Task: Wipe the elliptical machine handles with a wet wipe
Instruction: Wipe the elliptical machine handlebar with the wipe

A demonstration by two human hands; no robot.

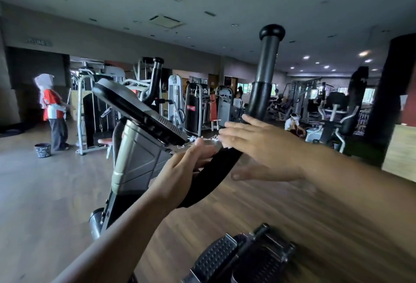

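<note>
The elliptical's near black handle (261,93) rises from low centre to a round knob at the top. My left hand (180,174) grips its lower part, thumb on top. My right hand (258,145) lies across the handle just above, fingers stretched over it and thumb under it, blurred by motion. A small white piece of the wet wipe (224,144) shows beneath those fingers, pressed on the handle; the rest is hidden. The far handle (155,80) curves up behind the tilted console (135,107).
A ribbed foot pedal (216,258) sits at the bottom. A person in a white hood and an orange top (53,111) stands at the left beside a dark bucket (42,149). Weight machines fill the back of the room, with wooden floor between.
</note>
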